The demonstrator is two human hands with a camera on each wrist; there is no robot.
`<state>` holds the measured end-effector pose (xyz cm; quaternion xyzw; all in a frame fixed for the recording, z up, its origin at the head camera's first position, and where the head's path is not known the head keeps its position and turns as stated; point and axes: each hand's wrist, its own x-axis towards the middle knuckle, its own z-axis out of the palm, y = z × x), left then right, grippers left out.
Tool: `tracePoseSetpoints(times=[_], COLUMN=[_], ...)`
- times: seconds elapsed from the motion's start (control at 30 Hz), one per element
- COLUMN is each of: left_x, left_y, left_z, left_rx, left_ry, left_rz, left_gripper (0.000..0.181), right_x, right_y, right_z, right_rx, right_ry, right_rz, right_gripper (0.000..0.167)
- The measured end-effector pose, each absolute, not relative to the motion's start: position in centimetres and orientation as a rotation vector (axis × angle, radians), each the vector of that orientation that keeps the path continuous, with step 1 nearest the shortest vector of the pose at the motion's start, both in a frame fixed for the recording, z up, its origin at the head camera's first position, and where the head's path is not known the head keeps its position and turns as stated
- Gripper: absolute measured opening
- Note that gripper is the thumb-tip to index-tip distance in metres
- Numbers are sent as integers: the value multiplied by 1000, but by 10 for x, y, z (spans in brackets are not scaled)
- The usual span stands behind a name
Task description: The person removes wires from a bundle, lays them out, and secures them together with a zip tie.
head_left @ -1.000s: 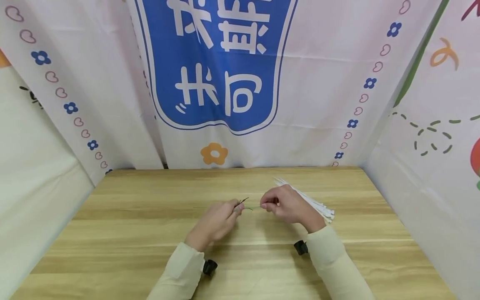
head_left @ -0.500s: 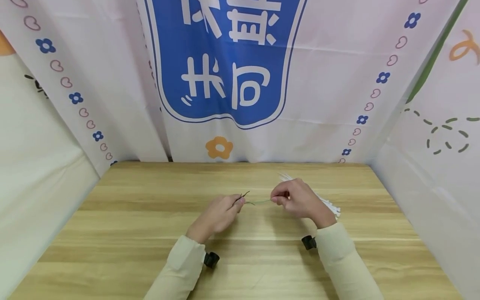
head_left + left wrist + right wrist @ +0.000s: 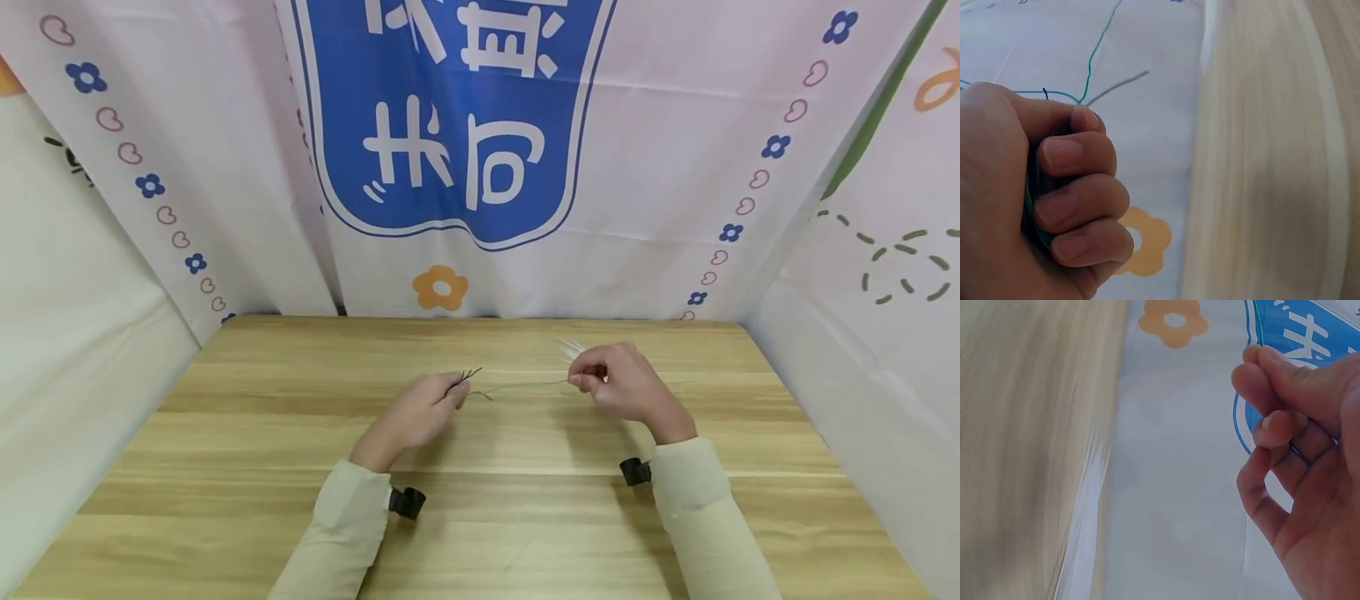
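My left hand (image 3: 412,414) grips a bundle of thin wires, with its fingers curled round them in the left wrist view. Dark wire ends (image 3: 468,374) poke out past the thumb, and the rest of the bundle is mostly hidden in the palm. From this bundle a green wire (image 3: 525,385) stretches across to the right, above the table. Thumb and index fingertip of my right hand (image 3: 633,387) pinch its far end. In the left wrist view, a short dark wire (image 3: 1119,86) sticks out beside the green wire (image 3: 1090,69).
White cable ties (image 3: 1085,531) lie in a bunch on the wooden table (image 3: 480,533), mostly hidden behind the right hand in the head view. Printed cloth (image 3: 510,283) hangs along the table's back edge, and more cloth stands at both sides. A black wrist camera is on each sleeve.
My hands have moved apart, the right one further right and the left one slightly left. A longer stretch of green wire now shows between them. The head view has shifted slightly.
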<state>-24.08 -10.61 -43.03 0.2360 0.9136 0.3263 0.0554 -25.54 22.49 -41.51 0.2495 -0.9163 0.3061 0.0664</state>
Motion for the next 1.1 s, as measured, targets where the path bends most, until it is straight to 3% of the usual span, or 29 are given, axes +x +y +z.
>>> tracePoseSetpoints(times=[0.3,0.8,1.1], left_x=[-242,-242,-243], left_y=[-111,-132,-155], left_z=[-424,-419,-418], left_rx=[740,748,737], left_ry=[2783,2700,2649], left_rz=[931,957,1111], left_gripper=[30,32,27], right_x=[-254,-254,-255], right_y=[227,239,249], right_z=[-411,-411,-411], right_rx=[736,644,553], right_ry=[-2749,-2767,-2798], right_rz=[923,948,958], right_gripper=[18,18,9])
